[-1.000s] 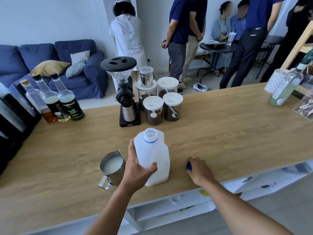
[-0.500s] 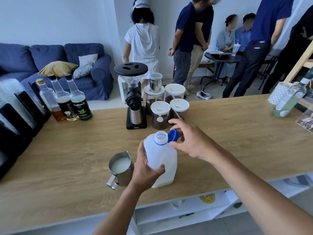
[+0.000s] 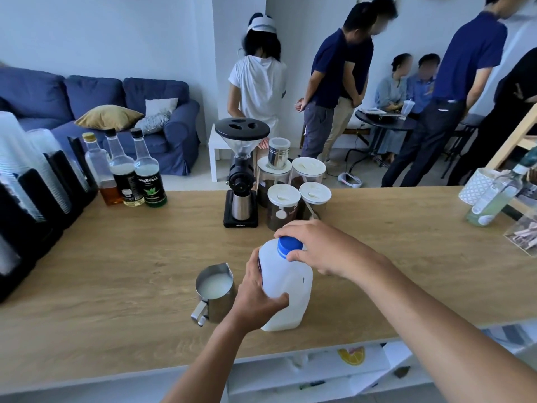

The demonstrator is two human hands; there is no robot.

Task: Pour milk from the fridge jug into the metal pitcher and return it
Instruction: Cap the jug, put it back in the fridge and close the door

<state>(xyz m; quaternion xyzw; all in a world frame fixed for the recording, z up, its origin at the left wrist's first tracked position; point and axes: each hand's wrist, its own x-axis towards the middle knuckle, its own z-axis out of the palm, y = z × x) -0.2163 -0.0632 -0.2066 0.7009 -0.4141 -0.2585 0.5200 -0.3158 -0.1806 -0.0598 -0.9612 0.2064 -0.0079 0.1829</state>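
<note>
A white plastic milk jug (image 3: 287, 289) stands upright on the wooden counter (image 3: 116, 271), near its front edge. My left hand (image 3: 255, 298) wraps around the jug's left side. My right hand (image 3: 316, 245) grips the blue cap (image 3: 289, 245), which sits on the jug's neck. Just left of the jug stands the metal pitcher (image 3: 216, 290), holding milk, its handle pointing toward me.
Behind the jug stand a black coffee grinder (image 3: 241, 181) and several white-lidded jars (image 3: 293, 193). Three syrup bottles (image 3: 128, 170) and black cup racks (image 3: 35, 193) line the left side. A spray bottle (image 3: 491, 199) stands at the right. Several people stand beyond the counter.
My right hand picked the blue cap off the counter, carried it up to the jug and set it on the neck. My left hand has kept hold of the jug.
</note>
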